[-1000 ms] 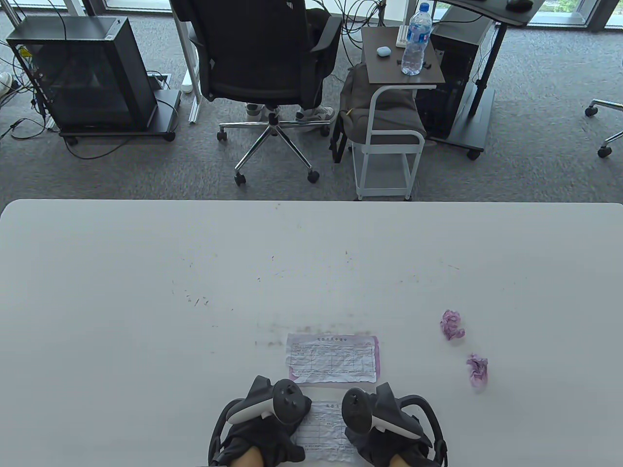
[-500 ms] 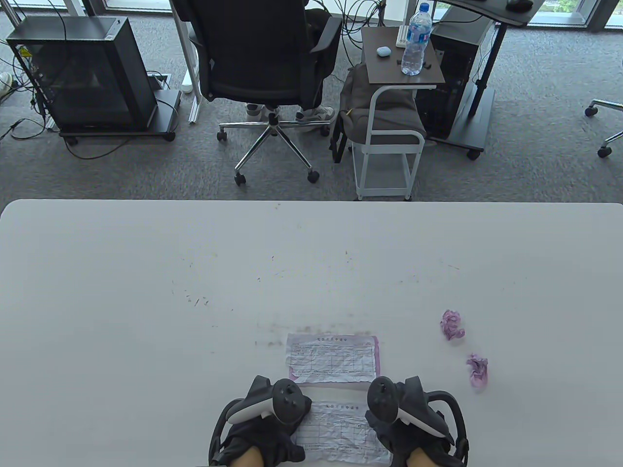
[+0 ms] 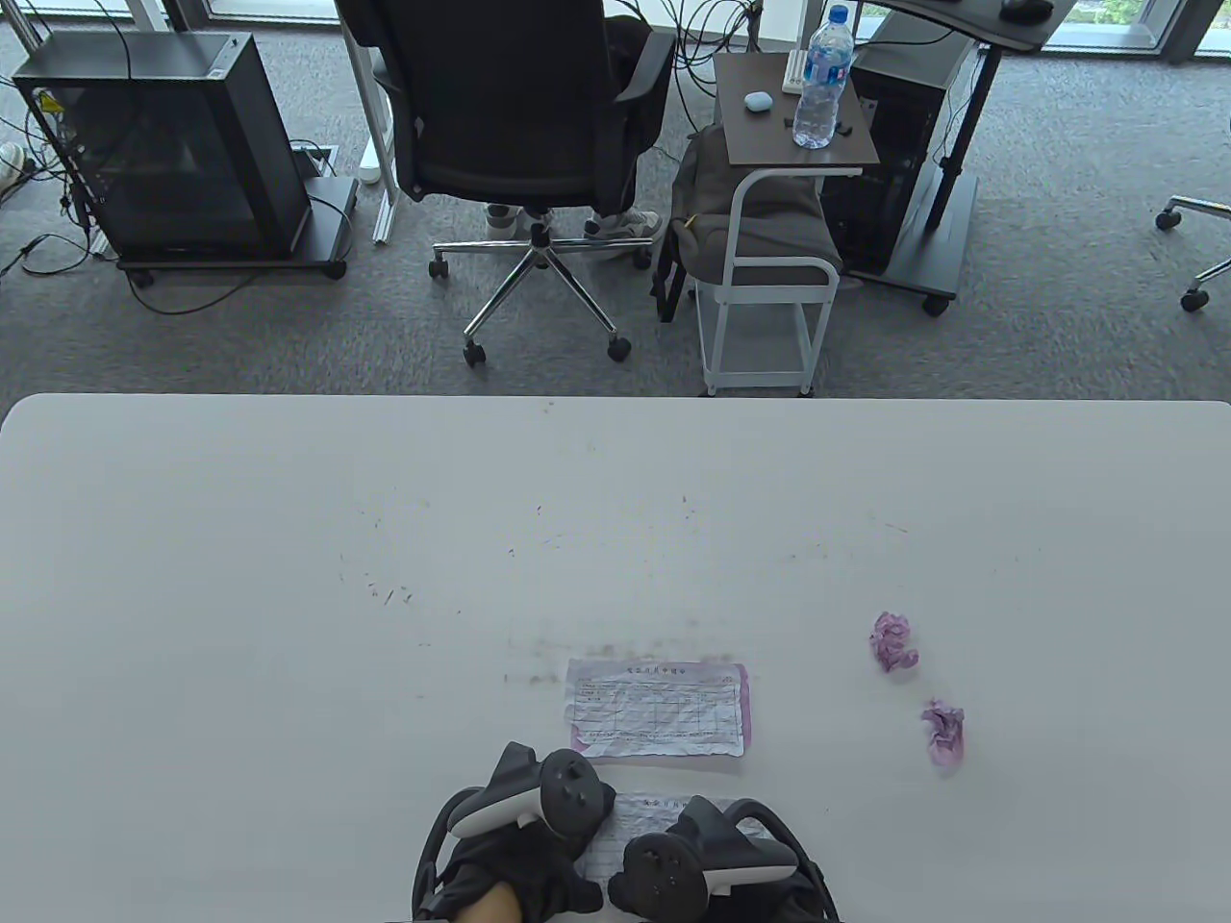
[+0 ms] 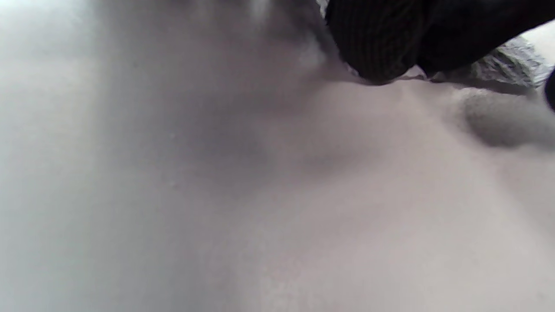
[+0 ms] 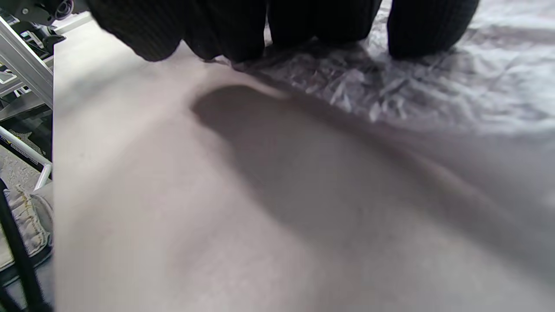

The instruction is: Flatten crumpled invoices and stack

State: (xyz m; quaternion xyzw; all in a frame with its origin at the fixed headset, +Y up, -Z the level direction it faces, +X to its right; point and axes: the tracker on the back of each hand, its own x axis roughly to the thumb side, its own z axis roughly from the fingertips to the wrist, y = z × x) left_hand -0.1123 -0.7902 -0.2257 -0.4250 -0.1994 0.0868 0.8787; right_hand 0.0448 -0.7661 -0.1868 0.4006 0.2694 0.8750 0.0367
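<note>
Right hand swings back left across near invoice at bottom centre, fingers flat (smoothing pass); left hand pins sheet, grip unclear. 2 crumpled balls remain.

My two trackers are covering most of the invoice I'm working on, so only a strip is showing between them. My right hand and left hand are getting cut off by the bottom edge. The print on the flattened invoice is coming out too small to read. The left wrist view is mostly blurring into grey tabletop.
</note>
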